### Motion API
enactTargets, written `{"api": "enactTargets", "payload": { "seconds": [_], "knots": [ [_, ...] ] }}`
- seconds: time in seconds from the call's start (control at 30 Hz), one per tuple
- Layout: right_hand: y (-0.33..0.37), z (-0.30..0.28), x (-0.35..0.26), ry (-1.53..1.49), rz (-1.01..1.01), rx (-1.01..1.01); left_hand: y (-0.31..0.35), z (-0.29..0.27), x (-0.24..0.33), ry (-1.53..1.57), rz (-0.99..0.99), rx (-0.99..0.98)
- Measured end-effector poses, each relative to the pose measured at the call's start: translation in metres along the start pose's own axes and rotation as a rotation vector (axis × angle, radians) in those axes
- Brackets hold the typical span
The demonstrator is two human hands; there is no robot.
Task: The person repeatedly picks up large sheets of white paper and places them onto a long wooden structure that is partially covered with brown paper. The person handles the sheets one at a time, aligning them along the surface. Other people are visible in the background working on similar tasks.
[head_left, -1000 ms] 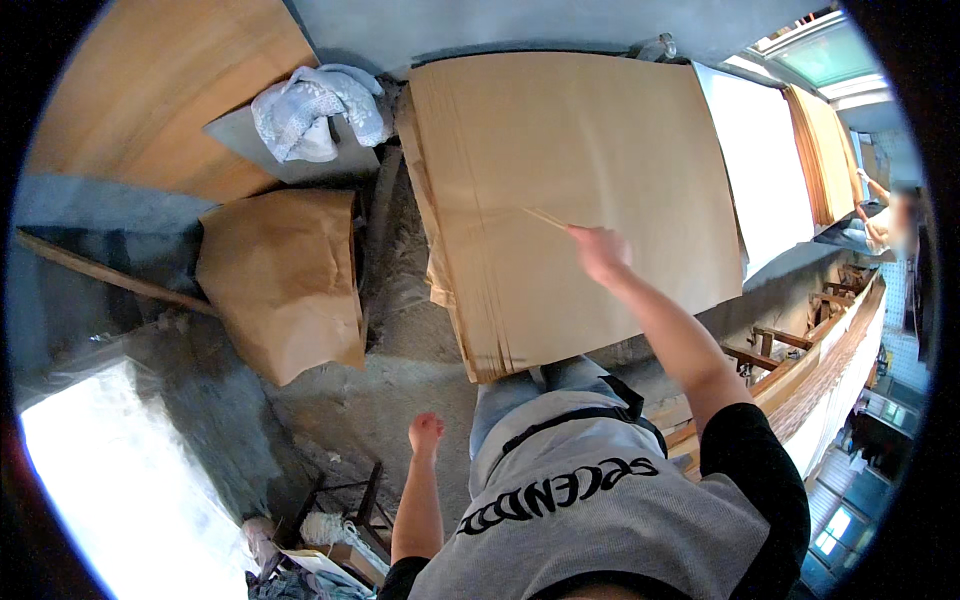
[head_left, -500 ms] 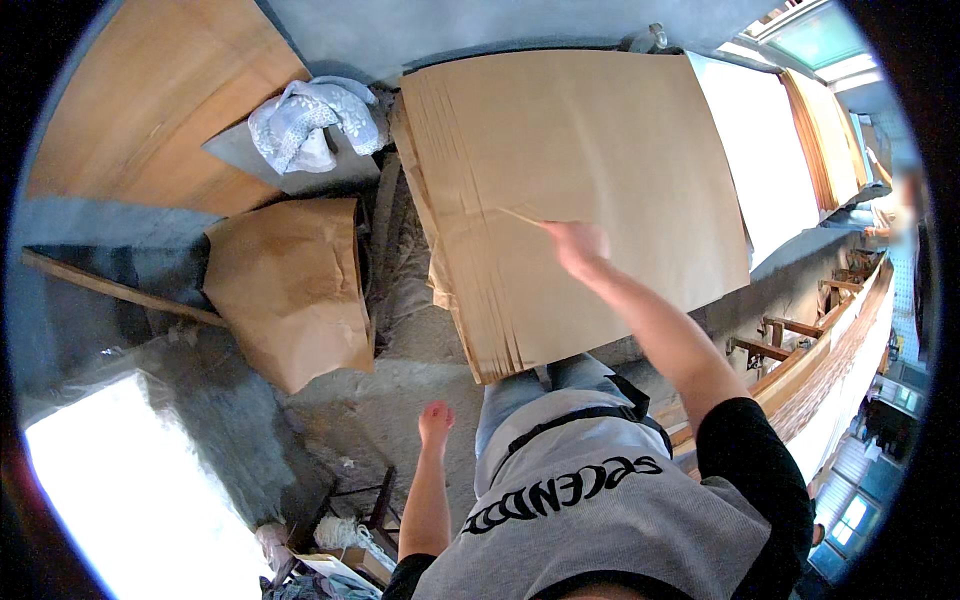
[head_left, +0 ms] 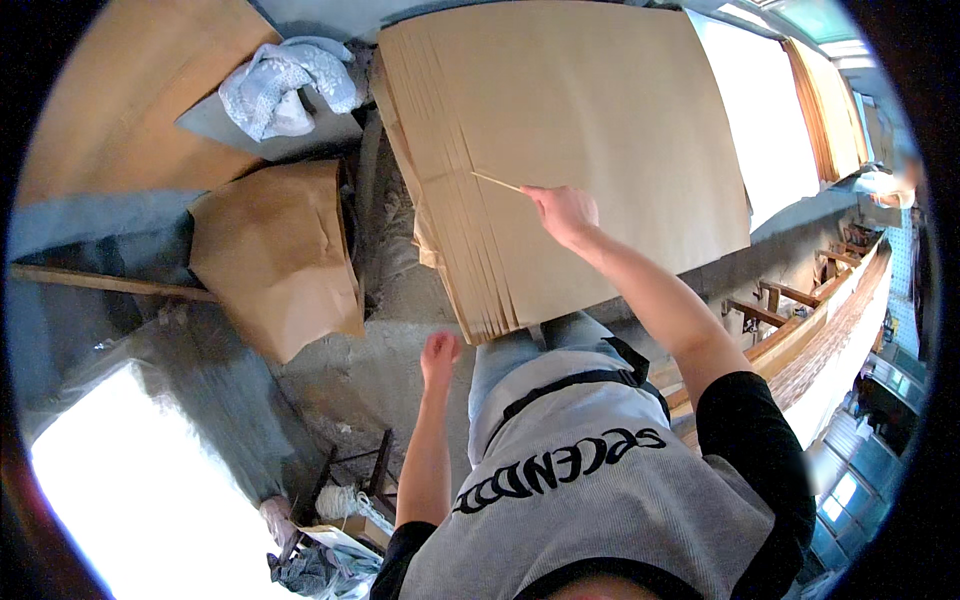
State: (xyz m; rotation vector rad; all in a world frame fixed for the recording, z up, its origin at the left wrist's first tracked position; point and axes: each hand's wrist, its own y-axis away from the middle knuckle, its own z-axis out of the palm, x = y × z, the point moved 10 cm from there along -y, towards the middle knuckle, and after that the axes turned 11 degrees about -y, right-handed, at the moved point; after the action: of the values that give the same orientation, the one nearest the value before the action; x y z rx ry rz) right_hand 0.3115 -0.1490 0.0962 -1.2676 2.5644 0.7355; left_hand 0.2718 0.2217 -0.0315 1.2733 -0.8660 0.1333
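My right hand (head_left: 566, 214) is closed around the end of a thin, pale stick (head_left: 495, 181). The stick points left over a big stack of brown paper sheets (head_left: 610, 120), its tip near the left part of the top sheet. Along the stack's left side the sheet edges are fanned out in narrow steps. My left hand (head_left: 440, 355) hangs with curled fingers beside the stack's near left corner, apart from the paper. Nothing shows in it.
A folded brown paper sheet (head_left: 280, 260) stands on the left, below a crumpled white patterned cloth (head_left: 290, 85). White sheets (head_left: 765, 120) lie right of the stack. A long wooden frame (head_left: 800, 350) runs along the right. White rope (head_left: 345, 503) sits at lower left.
The whole view has shifted, so the stack sits higher in the picture. My left hand has moved forward, closer to the stack's near corner. The stick stays in my right hand.
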Motion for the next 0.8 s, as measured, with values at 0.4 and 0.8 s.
{"api": "enactTargets", "payload": {
  "seconds": [0.4,0.8],
  "knots": [
    [0.032,0.006,0.021,-0.12,0.141,-0.053,-0.107,0.089,0.102,0.089,0.242,0.016],
    [0.076,-0.012,0.082,-0.129,0.218,-0.006,-0.111,0.107,0.061,-0.492,0.072,0.028]
  ]
}}
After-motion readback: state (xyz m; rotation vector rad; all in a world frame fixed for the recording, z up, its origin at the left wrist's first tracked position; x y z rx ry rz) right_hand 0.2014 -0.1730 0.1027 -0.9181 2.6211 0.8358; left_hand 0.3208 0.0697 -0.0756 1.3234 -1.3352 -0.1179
